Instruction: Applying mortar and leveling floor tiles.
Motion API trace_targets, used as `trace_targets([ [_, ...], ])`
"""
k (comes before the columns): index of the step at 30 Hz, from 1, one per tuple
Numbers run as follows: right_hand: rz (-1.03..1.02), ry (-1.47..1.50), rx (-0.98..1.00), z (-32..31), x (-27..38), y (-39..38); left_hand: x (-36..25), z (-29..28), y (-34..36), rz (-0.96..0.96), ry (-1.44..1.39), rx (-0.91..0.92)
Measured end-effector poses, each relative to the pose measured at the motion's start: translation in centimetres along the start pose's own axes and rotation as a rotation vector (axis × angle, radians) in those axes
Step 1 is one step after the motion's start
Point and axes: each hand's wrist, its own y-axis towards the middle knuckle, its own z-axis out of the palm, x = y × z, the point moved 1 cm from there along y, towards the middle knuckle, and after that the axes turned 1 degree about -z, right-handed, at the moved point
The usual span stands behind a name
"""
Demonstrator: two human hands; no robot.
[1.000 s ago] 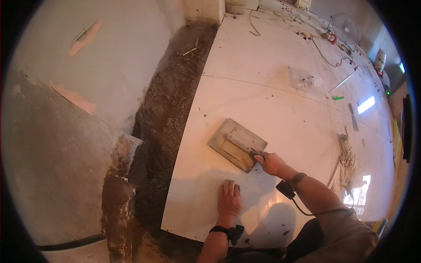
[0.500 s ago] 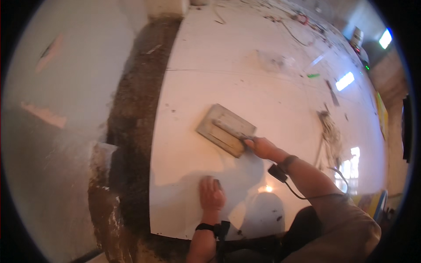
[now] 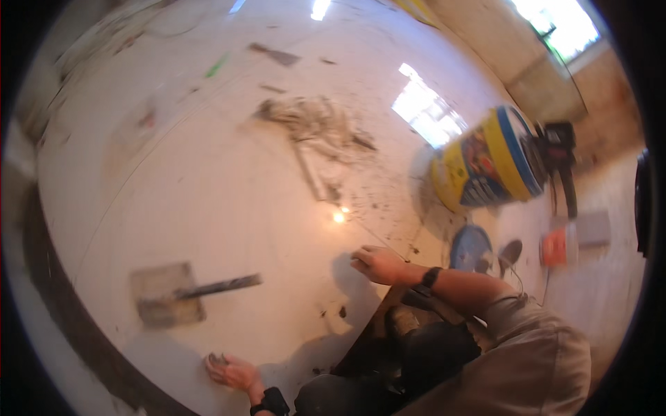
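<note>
A flat rectangular trowel (image 3: 156,298) with a long handle lies on the large white floor slab (image 3: 222,236), blurred and out of my hands. Below and right of it, my left hand (image 3: 229,371) rests on the slab, fingers apart, with a small grey patch at the fingertips that I cannot make out. My right hand (image 3: 374,265) is right of the handle, low over or on the slab near a seam, fingers loosely bent and nothing visible in them.
A yellow-blue bucket (image 3: 458,173) with a dark tool (image 3: 558,145) on top stands right, near a blue round object (image 3: 472,246) and an orange container (image 3: 555,246). A crumpled cloth (image 3: 312,121) and scraper (image 3: 281,55) lie beyond. A dark rough strip (image 3: 48,249) borders the slab's left.
The view has swung right, bringing the bucket into sight. My right hand has let go of the trowel and moved away from it to the right.
</note>
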Motion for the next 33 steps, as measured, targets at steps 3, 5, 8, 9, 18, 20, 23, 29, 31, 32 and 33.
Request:
trace_targets([
  [3, 0.244, -0.071, -0.126, -1.0, -4.8, -11.1, 1.4, 2.2, -0.2, 0.054, 0.107, -0.001],
  [5, 0.480, -0.053, -0.111, 0.5, -6.5, -16.8, 3.0, 4.0, -0.8, 0.109, 0.158, -0.017],
  [8, 0.583, -0.031, -0.319, 2.1, -8.4, -21.6, 5.3, 5.5, -1.5, 0.153, 0.418, 0.190],
  [9, 0.621, 0.006, -0.388, 2.4, -9.2, -21.8, 5.3, 5.4, -1.4, 0.389, 0.788, -0.176],
  [18, 0.521, 0.140, -0.542, 0.1, -15.4, -16.2, -3.2, 0.1, 1.5, 0.242, 0.787, 0.474],
  [20, 0.509, 0.146, -0.515, 0.2, -16.1, -15.4, -9.1, -0.3, -0.7, 0.198, -0.016, 0.300],
  [23, 0.450, 0.130, -0.385, 0.3, -16.7, -14.2, -20.1, -1.6, -3.6, 0.859, -0.273, 0.386],
  [29, 0.468, 0.016, -0.260, -0.8, -17.9, -12.6, -39.5, -1.1, -8.8, 1.578, -0.215, 0.453],
  [31, 0.451, 0.010, -0.280, -0.8, -18.1, -12.4, -41.2, -0.9, -10.0, 1.667, -0.126, 0.454],
  [32, 0.468, 0.019, -0.220, -0.7, -18.1, -12.3, -41.0, -0.9, -10.5, 1.644, -0.110, 0.509],
  [33, 0.434, -0.019, -0.165, -0.7, -18.2, -12.1, -40.8, -1.0, -10.8, 1.633, -0.085, 0.549],
])
